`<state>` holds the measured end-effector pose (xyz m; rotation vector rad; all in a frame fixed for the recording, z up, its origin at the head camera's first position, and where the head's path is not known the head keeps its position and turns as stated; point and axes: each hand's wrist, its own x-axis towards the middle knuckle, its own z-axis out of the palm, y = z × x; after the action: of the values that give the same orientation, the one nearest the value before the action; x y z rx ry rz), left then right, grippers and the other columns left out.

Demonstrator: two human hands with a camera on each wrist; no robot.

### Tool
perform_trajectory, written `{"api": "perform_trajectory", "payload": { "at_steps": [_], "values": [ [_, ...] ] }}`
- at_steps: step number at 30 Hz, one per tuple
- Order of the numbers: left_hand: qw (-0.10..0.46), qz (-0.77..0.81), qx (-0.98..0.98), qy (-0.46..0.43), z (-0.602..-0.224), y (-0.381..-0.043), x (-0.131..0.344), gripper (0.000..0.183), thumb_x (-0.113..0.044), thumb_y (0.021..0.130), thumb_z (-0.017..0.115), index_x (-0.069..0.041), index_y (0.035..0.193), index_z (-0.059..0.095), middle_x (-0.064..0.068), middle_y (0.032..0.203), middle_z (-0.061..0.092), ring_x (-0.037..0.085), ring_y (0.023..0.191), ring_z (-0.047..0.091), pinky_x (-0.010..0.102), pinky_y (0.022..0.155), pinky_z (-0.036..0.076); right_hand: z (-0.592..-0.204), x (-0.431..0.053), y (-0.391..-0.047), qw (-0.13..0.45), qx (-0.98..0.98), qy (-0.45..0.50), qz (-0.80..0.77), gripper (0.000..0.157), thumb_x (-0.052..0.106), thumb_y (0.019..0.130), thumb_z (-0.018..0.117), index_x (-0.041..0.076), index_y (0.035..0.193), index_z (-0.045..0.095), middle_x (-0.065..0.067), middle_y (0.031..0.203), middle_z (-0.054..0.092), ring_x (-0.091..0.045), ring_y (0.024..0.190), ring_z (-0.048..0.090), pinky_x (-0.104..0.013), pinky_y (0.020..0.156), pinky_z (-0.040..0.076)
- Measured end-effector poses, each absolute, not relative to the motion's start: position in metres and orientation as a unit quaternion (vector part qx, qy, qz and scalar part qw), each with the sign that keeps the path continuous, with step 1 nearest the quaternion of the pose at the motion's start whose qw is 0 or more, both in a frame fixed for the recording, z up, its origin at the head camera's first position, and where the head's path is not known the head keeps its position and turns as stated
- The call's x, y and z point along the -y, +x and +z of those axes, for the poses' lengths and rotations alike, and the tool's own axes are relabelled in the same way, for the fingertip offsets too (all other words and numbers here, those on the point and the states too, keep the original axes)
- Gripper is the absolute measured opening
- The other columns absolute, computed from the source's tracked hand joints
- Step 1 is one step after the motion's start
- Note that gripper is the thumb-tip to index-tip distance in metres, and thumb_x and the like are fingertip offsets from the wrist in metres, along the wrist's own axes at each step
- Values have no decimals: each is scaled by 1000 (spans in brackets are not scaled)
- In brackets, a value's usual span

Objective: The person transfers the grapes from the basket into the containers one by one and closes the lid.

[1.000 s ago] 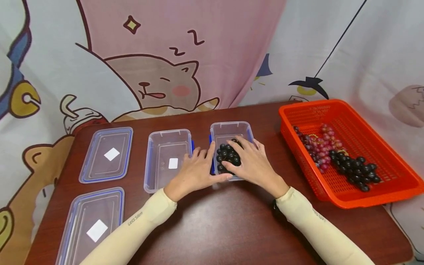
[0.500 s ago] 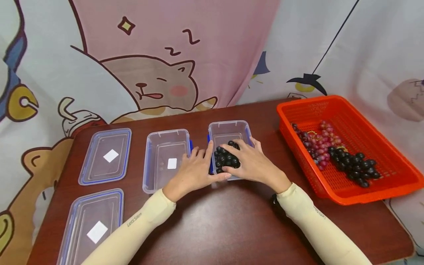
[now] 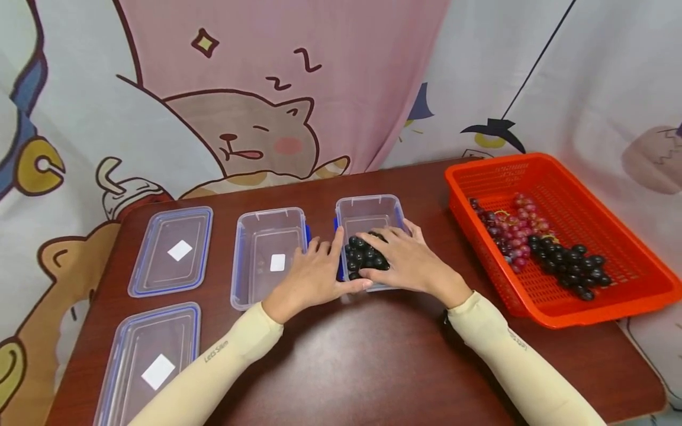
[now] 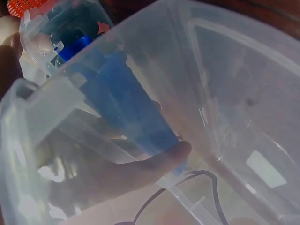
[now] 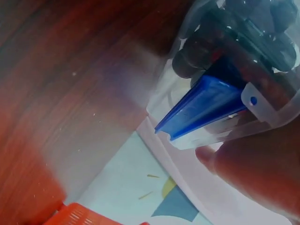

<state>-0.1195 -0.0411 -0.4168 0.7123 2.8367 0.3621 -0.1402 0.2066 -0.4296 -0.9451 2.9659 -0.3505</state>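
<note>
A bunch of black grapes (image 3: pixel 362 253) lies in the near part of the right clear container (image 3: pixel 367 205), partly hidden by my right hand (image 3: pixel 407 260). The right thumb and fingers curve over the bunch, while one finger rests outside the container's right wall. My left hand (image 3: pixel 314 272) lies between the two containers, index finger straight along the right container's left wall, thumb pointing to its near end. Beside it stands the left clear container (image 3: pixel 258 260), with a white label inside. Blue side latches (image 5: pixel 206 105) hang down on the right container.
A red plastic basket (image 3: pixel 591 192) on the right holds red grapes (image 3: pixel 519 228) and more black grapes (image 3: pixel 570 266). Two clear lids with blue seals, a far lid (image 3: pixel 186 225) and a near lid (image 3: pixel 178 331), lie at the left. A printed curtain (image 3: pixel 373 89) hangs behind the brown table (image 3: pixel 346 367).
My right fingers have shifted on the black grapes, spreading flatter over the bunch, which has moved slightly inside the container. The left hand stays in place.
</note>
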Motion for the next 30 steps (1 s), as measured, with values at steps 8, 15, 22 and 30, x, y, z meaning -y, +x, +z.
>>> {"api": "perform_trajectory", "payload": {
  "at_steps": [8, 15, 22, 30],
  "values": [
    [111, 124, -956, 241, -416, -123, 44, 127, -91, 91, 54, -7, 176, 9, 27, 163, 48, 46, 150, 43, 73, 114, 37, -437, -209, -136, 5, -946, -293, -140, 86, 75, 101, 55, 24, 170, 44, -19, 170, 40, -38, 157, 33, -74, 122, 12],
    [106, 140, -955, 239, -416, -122, 45, 123, -89, 94, 54, -9, 176, 11, 27, 162, 49, 45, 149, 45, 73, 114, 37, -432, -215, -130, -6, -943, -299, -148, 89, 70, 102, 61, 20, 172, 38, -20, 174, 32, -39, 159, 28, -72, 121, 16],
    [119, 159, -953, 228, -410, -126, 50, 126, -89, 90, 59, -11, 177, 13, 26, 165, 46, 44, 151, 43, 72, 116, 36, -425, -217, -124, -8, -943, -289, -165, 92, 71, 102, 60, 21, 174, 31, -17, 177, 26, -40, 161, 26, -70, 121, 20],
    [123, 171, -949, 235, -410, -124, 50, 126, -90, 89, 59, -11, 177, 13, 27, 167, 42, 46, 154, 38, 74, 116, 33, -416, -231, -112, -28, -946, -282, -157, 87, 68, 101, 63, 24, 172, 38, -15, 177, 28, -43, 161, 25, -75, 119, 23]
  ]
}}
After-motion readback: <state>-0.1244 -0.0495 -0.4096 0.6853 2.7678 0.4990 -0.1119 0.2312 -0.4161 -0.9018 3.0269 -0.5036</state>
